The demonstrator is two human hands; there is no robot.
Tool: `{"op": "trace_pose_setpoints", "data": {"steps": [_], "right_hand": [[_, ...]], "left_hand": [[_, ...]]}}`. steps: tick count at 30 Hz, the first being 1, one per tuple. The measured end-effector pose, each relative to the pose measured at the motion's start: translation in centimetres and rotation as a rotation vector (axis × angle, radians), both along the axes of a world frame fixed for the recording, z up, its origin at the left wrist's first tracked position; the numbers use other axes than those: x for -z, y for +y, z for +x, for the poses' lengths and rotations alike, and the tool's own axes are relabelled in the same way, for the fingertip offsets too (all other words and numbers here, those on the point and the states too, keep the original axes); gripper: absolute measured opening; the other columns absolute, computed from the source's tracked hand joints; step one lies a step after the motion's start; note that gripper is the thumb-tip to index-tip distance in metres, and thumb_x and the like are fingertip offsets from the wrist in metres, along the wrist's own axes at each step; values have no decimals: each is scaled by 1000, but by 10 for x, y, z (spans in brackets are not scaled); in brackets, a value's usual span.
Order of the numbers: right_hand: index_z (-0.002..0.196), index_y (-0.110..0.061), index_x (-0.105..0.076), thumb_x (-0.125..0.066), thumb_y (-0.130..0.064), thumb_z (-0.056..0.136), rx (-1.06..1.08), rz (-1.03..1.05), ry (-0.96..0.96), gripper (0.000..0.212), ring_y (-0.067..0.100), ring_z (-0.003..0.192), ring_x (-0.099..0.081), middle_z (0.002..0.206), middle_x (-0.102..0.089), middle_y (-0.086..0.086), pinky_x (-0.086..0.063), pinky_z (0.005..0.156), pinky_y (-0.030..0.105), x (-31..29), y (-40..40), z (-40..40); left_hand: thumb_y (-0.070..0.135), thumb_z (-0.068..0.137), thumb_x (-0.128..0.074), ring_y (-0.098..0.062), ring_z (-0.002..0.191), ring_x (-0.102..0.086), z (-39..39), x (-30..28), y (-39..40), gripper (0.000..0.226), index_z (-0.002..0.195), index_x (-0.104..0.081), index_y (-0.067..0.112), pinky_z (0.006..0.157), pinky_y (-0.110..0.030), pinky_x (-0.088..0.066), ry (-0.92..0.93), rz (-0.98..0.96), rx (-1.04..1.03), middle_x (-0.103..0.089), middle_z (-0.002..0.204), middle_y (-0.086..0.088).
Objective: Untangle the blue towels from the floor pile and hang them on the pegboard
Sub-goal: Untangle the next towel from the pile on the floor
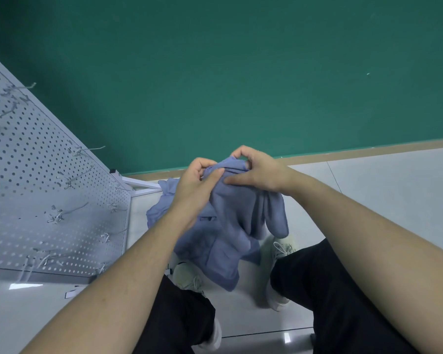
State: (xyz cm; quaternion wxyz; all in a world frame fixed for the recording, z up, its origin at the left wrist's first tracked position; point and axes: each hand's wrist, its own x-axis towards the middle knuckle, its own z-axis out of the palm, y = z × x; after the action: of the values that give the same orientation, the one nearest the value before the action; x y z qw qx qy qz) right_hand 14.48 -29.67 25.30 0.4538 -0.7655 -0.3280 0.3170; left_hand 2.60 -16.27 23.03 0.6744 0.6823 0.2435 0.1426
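Observation:
A blue towel (235,215) hangs bunched in front of me, lifted off the floor. My left hand (197,185) grips its upper left edge, thumb on the cloth. My right hand (256,169) pinches the top of the same towel between thumb and fingers. Under it, more blue towels (161,213) lie in a heap on the floor beside the pegboard's foot. The white pegboard (31,190) stands at my left with several metal hooks (87,149) sticking out; no towel hangs on the part I see.
A green wall (241,72) with a tan skirting rises straight ahead. The floor (381,190) is pale tile. My legs in black trousers and pale shoes (281,249) stand on either side of the hanging towel. The pegboard's white frame foot (141,185) reaches toward the heap.

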Motion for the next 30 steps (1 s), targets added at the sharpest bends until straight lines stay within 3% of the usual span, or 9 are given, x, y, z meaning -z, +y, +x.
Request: {"op": "trace_pose_setpoints", "data": {"steps": [3,7,10,14,18,20,22,26,30], "right_hand": [[86,-19,-59,-85,-31,79,-85,-181,-102,30,15,71,-57,82,-65,0,-49,69,29,4,-6,10],[96,-17,-68,-79,-43,83,-129,-330,-142,31,22,87,-67,93,-73,1,-53,82,36,13,-19,25],[88,-15,-65,-74,-43,88,-57,-348,-142,30,14,75,-54,80,-62,2,-43,69,29,12,-27,33],[75,-20,-57,-71,-42,90,94,-292,-96,30,14,68,-47,72,-53,-4,-35,59,27,13,-33,39],[74,-23,-54,-75,-42,86,203,-163,11,31,11,69,-47,73,-52,-5,-34,63,26,12,-34,42],[71,-27,-53,-78,-45,82,218,-115,112,33,12,70,-45,72,-50,-5,-33,65,29,8,-36,44],[70,-27,-56,-69,-39,88,185,-138,253,26,13,69,-45,70,-51,-7,-34,64,28,6,-40,45],[82,-19,-54,-60,-19,88,148,-289,191,8,19,72,-42,76,-49,2,-35,63,29,16,-48,45],[85,-16,-65,-67,-10,89,296,-173,193,7,19,76,-50,81,-59,3,-42,70,30,21,-49,50]], "left_hand": [[31,88,-61,-13,81,-52,-1,-2,3,10,95,-55,27,75,-32,-44,-58,35,-49,-59,90,1],[24,102,-53,-9,75,-50,-1,-5,9,6,99,-50,29,68,-27,-42,-91,-117,-230,-55,87,4],[24,103,-52,-6,72,-56,-1,-7,17,5,106,-50,22,68,-26,-46,-85,-217,-360,-60,87,5],[16,99,-57,-9,78,-60,-4,-8,32,17,114,-51,21,70,-25,-50,-118,-291,-425,-64,94,4],[2,94,-56,-10,92,-66,-11,-8,41,45,128,-57,32,84,-30,-55,-101,-285,-400,-64,113,3],[-2,91,-55,-16,106,-67,-12,-6,44,50,123,-64,35,94,-33,-55,-66,-305,-407,-64,123,1],[-6,90,-51,-18,110,-67,-12,-6,46,47,115,-71,29,96,-34,-55,-33,-338,-433,-67,126,1],[-4,93,-51,7,75,-69,-11,-7,47,43,122,-70,20,64,-14,-54,-18,-387,-453,-64,101,23],[14,92,-68,1,95,-69,-9,-4,50,26,117,-74,17,73,-13,-54,-49,-417,-543,-72,109,16]]}}
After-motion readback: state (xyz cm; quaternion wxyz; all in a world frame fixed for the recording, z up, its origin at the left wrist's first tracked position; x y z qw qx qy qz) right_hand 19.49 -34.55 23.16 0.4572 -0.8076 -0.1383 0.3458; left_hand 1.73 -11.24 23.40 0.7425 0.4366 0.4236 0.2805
